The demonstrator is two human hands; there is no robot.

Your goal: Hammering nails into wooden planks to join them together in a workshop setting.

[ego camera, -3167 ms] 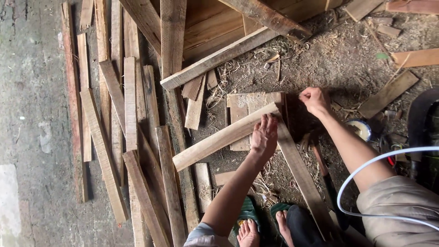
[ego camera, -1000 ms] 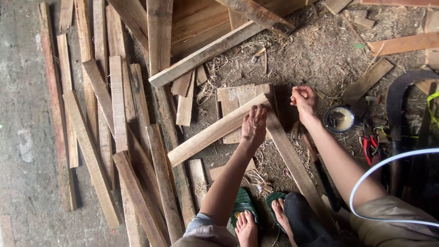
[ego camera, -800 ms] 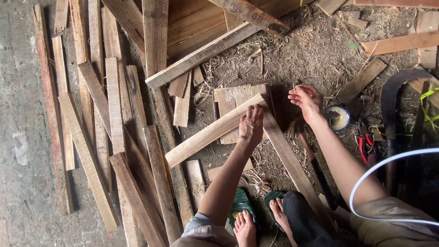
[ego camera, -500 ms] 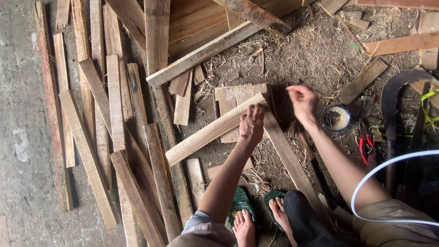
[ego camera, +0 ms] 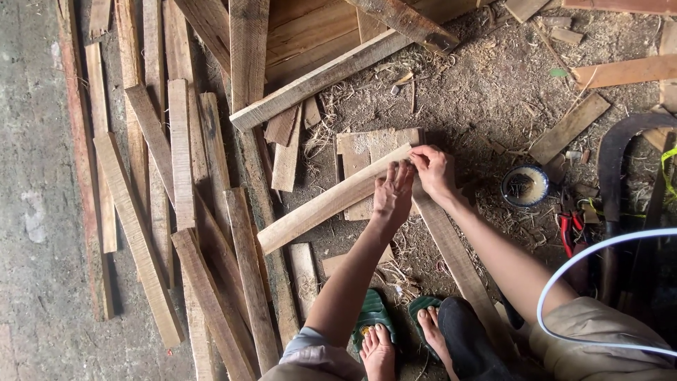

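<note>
Left hand (ego camera: 392,192) is lying flat on the slat (ego camera: 331,200), fingers spread and pointing up-frame, palm pressing it down, not curled around it. Right hand (ego camera: 433,171) is pinching at the slat's upper-right end, thumb and fingertips closed on the tip; I can't tell whether there's something small, like a nail, between them.

Slat is sitting mid-frame, long axis running from lower left to upper right. Both hands are working the upper-right end; the right one is nearer the tip, the left one is just beside it, a little down the length. The lower-left end is lying free, out past the left hand.

Slat's upper-right end is crossing over a short board (ego camera: 363,148) and meeting a longer plank (ego camera: 458,261) that's running down to the lower right, past my right forearm.

Surface is packed dirt with shavings and straw, uneven. Left half of the frame is holding a pile of slats (ego camera: 176,212) on concrete. A beam (ego camera: 331,74) is running diagonally across the upper middle. Small round tin (ego camera: 525,185) is sitting just right of the right hand, red-handled pliers (ego camera: 568,229) beside it, well clear of the slat. White hose (ego camera: 599,247) is looping at lower right. My feet in green sandals (ego camera: 374,317) are sitting at bottom centre, close under the work.
</note>
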